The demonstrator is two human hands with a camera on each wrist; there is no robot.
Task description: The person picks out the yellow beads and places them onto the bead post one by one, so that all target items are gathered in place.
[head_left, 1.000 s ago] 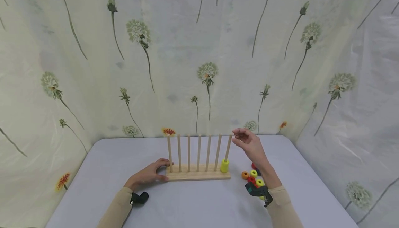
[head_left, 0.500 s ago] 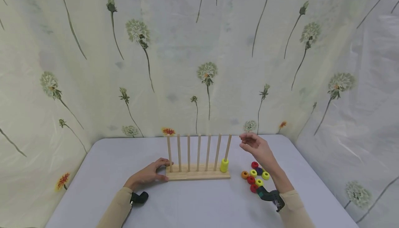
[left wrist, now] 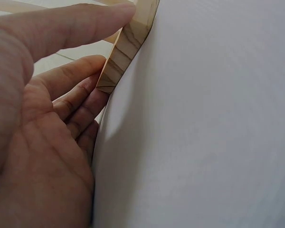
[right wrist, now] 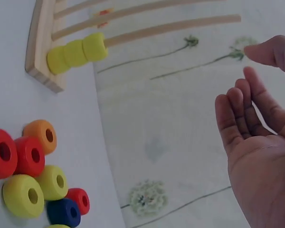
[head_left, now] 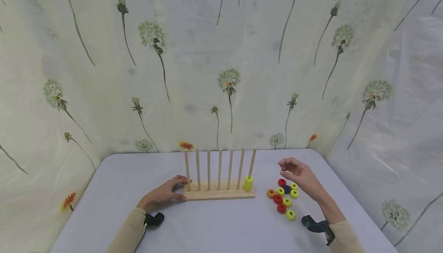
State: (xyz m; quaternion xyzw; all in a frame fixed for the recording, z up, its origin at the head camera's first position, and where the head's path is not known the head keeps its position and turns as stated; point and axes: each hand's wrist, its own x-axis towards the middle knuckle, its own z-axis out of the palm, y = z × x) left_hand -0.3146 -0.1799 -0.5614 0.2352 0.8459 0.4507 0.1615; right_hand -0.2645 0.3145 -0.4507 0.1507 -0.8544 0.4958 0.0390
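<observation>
Pegs, seven thin wooden ones, stand upright in a row on a pale wooden rack point(head_left: 219, 195) near the middle of the white table point(head_left: 214, 226), its long side running parallel to the far edge. The rightmost peg carries stacked yellow beads point(head_left: 248, 183) at its foot; the right wrist view shows three of them, the head view only one yellow lump. The other six pegs are bare.

The left hand point(head_left: 162, 194) grips the rack's left end, thumb on the near side and fingers curled around the corner of the base, as the left wrist view shows close up. That view cuts off the pegs and most of the rack.

The right hand point(head_left: 302, 174) hovers above the table toward the right edge, fingers relaxed and slightly bent, holding nothing, palm bare in the right wrist view. Under and just left of it lies a cluster of loose beads point(head_left: 283, 200): red, yellow, orange and one dark blue, lying close together or touching. Their exact count is hard to tell, since some overlap.

Dandelion-print cloth point(head_left: 221, 60) hangs behind the far edge.
</observation>
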